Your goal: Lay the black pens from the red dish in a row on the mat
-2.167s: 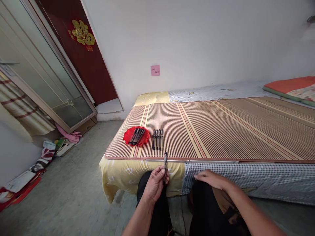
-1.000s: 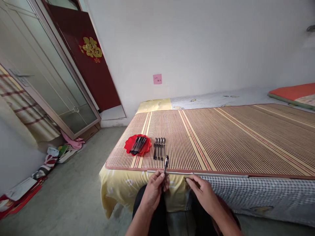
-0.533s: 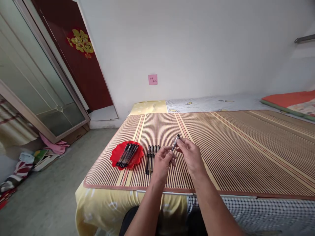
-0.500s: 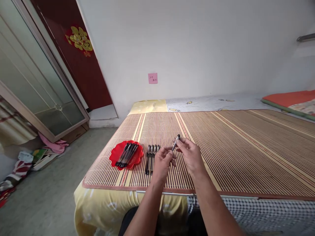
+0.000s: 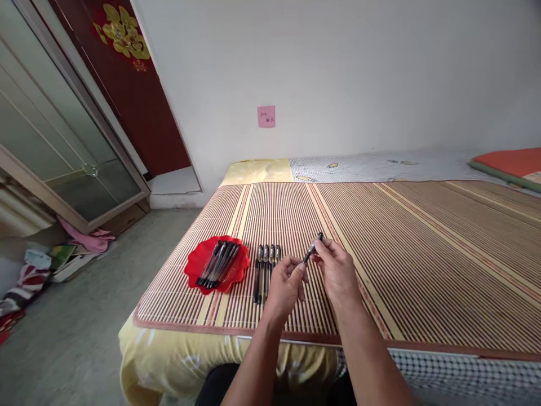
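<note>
On the left of the striped mat (image 5: 426, 276), which covered most of the bed, a red scalloped dish (image 5: 193, 265) was found holding a pile of dark pens (image 5: 217, 264), laid close together and slanting so that their far ends leaned right. Just beside the dish, apart from it, a row of four pens (image 5: 265, 270) lay directly on the mat, roughly parallel, long axes running away from the person; the left hand covered part of the near, right-hand portion of the row. Next in order came that left hand (image 5: 285, 288), its thumb and fingers pinched on the lower end of a single pen (image 5: 309, 255). This held pen was positioned between the two hands, to the right of the row, and appeared to be raised above the mat. Its long axis ran obliquely, from the left fingers at the near end up and away to the right, out of line with the row. The right hand (image 5: 339, 272) gripped the pen toward its far, black-tipped end, thumb and fingers closed about the barrel. Of the two, the left hand was nearer the row and the dish. Whether the pen was capped could not be determined.
</note>
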A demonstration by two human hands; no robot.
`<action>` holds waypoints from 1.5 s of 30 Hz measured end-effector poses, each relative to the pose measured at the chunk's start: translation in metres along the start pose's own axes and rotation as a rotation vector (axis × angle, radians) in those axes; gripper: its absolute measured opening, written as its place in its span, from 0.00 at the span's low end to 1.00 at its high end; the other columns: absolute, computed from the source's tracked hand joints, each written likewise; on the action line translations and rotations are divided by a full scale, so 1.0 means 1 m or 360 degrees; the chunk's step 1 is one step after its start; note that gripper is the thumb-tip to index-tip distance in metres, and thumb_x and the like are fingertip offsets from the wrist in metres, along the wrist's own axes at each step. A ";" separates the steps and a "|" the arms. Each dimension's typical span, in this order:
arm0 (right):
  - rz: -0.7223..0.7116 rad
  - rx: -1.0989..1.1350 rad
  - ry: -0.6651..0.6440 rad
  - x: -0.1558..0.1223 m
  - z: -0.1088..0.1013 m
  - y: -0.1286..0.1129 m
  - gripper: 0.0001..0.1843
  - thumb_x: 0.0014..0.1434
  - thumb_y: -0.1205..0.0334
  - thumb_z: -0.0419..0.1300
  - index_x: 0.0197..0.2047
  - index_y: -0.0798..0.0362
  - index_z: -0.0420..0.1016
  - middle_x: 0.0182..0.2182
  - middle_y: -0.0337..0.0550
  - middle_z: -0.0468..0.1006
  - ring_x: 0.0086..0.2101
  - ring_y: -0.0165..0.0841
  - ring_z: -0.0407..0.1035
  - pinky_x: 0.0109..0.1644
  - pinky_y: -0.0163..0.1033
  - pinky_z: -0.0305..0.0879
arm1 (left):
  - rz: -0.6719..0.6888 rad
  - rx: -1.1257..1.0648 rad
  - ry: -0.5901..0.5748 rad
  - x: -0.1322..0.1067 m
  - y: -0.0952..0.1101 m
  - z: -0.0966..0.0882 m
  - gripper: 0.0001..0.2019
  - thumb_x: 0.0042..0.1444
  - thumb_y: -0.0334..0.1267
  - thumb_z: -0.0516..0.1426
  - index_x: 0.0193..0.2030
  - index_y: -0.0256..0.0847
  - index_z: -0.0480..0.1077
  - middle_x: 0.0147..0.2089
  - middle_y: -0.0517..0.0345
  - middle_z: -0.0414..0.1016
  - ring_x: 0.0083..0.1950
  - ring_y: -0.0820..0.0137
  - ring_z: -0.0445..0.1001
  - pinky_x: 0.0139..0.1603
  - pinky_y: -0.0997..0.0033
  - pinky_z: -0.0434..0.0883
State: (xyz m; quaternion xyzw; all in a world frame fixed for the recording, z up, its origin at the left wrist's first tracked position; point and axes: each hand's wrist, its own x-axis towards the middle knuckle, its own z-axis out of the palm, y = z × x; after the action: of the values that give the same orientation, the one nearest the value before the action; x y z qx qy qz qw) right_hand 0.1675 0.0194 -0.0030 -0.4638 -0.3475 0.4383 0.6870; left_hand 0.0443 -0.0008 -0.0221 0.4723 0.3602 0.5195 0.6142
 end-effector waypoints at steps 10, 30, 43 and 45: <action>-0.0009 -0.0627 -0.0225 0.031 0.001 0.026 0.20 0.55 0.52 0.69 0.46 0.57 0.79 0.34 0.47 0.83 0.33 0.35 0.77 0.35 0.37 0.72 | 0.0161 -0.0130 0.0402 -0.006 0.052 -0.071 0.18 0.49 0.47 0.69 0.37 0.38 0.69 0.25 0.64 0.74 0.21 0.80 0.69 0.21 0.83 0.61; 0.0299 -0.2056 -0.0779 0.052 0.034 0.032 0.27 0.66 0.64 0.57 0.68 0.58 0.68 0.40 0.52 0.83 0.29 0.34 0.74 0.29 0.36 0.62 | 0.0179 -0.0262 0.0588 -0.005 0.059 -0.095 0.22 0.43 0.49 0.72 0.35 0.38 0.70 0.25 0.63 0.74 0.21 0.80 0.66 0.20 0.82 0.60; 0.0392 -0.1998 -0.1078 0.055 0.038 0.019 0.43 0.56 0.68 0.69 0.73 0.55 0.60 0.41 0.46 0.82 0.34 0.34 0.74 0.35 0.36 0.64 | 0.0179 -0.0199 0.0579 0.000 0.051 -0.098 0.20 0.46 0.49 0.71 0.35 0.37 0.70 0.25 0.63 0.74 0.20 0.80 0.68 0.21 0.82 0.59; 0.0429 -0.1992 -0.1123 0.053 0.041 0.013 0.44 0.55 0.71 0.69 0.72 0.56 0.60 0.40 0.46 0.82 0.35 0.34 0.74 0.36 0.36 0.64 | 0.0171 -0.0198 0.0585 0.000 0.051 -0.098 0.20 0.46 0.48 0.71 0.36 0.37 0.70 0.25 0.63 0.74 0.20 0.80 0.68 0.21 0.82 0.60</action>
State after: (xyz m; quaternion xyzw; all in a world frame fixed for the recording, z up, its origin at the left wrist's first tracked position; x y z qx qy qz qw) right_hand 0.1477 0.0845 0.0014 -0.6395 -0.6736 0.3617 0.0805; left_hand -0.0622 0.0205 -0.0028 0.3493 0.4078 0.6503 0.5374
